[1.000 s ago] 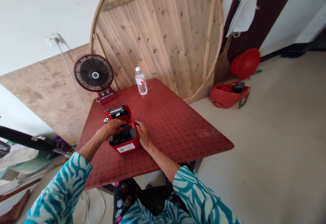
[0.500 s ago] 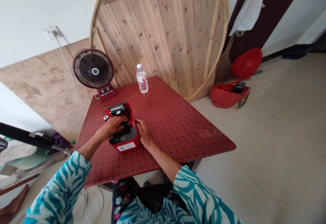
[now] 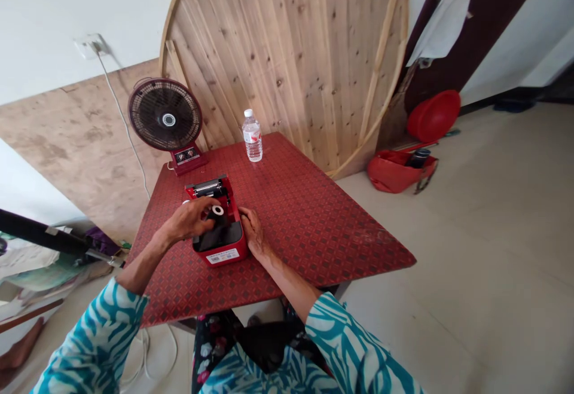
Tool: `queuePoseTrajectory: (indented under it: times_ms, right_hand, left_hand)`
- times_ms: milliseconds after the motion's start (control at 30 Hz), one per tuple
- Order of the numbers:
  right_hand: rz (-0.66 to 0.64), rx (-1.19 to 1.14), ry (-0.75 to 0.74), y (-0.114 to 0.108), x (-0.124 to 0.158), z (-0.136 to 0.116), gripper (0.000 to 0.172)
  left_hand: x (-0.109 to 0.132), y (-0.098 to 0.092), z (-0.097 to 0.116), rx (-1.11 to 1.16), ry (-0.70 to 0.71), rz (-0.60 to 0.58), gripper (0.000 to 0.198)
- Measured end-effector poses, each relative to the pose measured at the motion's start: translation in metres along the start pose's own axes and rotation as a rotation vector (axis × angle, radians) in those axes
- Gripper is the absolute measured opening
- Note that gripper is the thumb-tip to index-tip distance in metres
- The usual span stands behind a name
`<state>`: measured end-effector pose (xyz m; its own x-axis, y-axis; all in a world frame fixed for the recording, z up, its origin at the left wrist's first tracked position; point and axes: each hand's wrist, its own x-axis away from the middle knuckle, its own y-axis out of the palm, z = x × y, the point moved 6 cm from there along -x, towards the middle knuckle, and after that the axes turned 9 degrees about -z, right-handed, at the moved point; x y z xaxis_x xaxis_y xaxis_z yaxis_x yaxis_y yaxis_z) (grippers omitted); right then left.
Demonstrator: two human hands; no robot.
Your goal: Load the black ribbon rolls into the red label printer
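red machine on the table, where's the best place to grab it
The red machine is likely best held low by its side walls, one hand from the left, one from the right: its body is boxy with upright sides. The lid stands open at the far end, so it looks a poorer hold. The right hand is at the right wall.

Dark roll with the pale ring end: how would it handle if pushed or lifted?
The dark roll looks cylindrical, so it would likely roll if pushed while on its side. It shows no visible sag in the left hand, so it's probably fairly stiff. It fits between thumb and fingers, so one-handed lifting should be easy.
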<state>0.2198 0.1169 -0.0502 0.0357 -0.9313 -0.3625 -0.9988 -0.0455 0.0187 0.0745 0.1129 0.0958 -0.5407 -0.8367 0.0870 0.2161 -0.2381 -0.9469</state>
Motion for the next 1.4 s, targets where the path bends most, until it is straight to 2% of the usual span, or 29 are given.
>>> queuePoseTrajectory:
  times_ms: [67,167,233,267,333,400,533,633,733,800,867,967,1067,1133,1267,1400]
  right_hand:
    - [0.0,-0.009,-0.004,0.0,0.001,0.0,0.033]
    - [-0.003,-0.02,-0.004,-0.001,0.002,0.0,0.033]
    - [-0.008,-0.023,0.002,-0.002,0.002,0.001,0.033]
    - [-0.013,-0.022,0.006,-0.002,0.003,0.001,0.034]
    - [-0.019,-0.02,0.015,-0.003,0.002,0.002,0.034]
    - [-0.018,-0.023,0.027,-0.004,0.002,0.003,0.035]
    - [-0.011,-0.036,0.052,-0.004,0.002,0.003,0.036]
    - [-0.016,-0.032,0.065,-0.005,0.003,0.004,0.037]
    - [-0.013,-0.021,0.08,-0.006,0.003,0.006,0.036]
    - [-0.008,-0.017,0.082,-0.006,0.003,0.008,0.035]
    - [-0.007,-0.017,0.079,-0.006,0.002,0.009,0.034]
    - [-0.015,-0.019,0.08,-0.005,0.002,0.009,0.035]
    - [-0.024,-0.018,0.08,-0.004,0.002,0.005,0.035]
    - [-0.022,-0.019,0.082,-0.003,0.002,0.004,0.035]
    - [-0.013,-0.011,0.073,-0.003,0.002,0.003,0.034]
    - [-0.015,-0.013,0.047,-0.003,0.002,0.003,0.033]
  left_hand:
    - [0.021,-0.018,-0.015,0.175,-0.033,0.102,0.037]
    - [0.06,-0.045,-0.055,0.457,-0.147,0.329,0.039]
    - [0.084,-0.051,-0.087,0.555,-0.229,0.456,0.042]
    - [0.093,-0.049,-0.103,0.598,-0.268,0.493,0.043]
    - [0.102,-0.031,-0.13,0.684,-0.337,0.486,0.047]
    - [0.101,-0.004,-0.152,0.725,-0.383,0.448,0.048]
    - [0.086,0.041,-0.176,0.663,-0.365,0.372,0.044]
    - [0.082,0.049,-0.182,0.619,-0.352,0.315,0.056]
    - [0.08,0.037,-0.182,0.571,-0.347,0.285,0.07]
    - [0.071,0.025,-0.18,0.507,-0.343,0.29,0.07]
    - [0.053,0.017,-0.179,0.396,-0.343,0.266,0.064]
    - [0.02,0.015,-0.177,0.27,-0.347,0.196,0.049]
    - [-0.006,0.019,-0.173,0.261,-0.339,0.154,0.036]
    - [-0.015,0.022,-0.168,0.266,-0.332,0.137,0.028]
    - [-0.013,0.021,-0.161,0.291,-0.322,0.133,0.023]
    - [0.014,0.004,-0.153,0.513,-0.255,0.276,0.035]
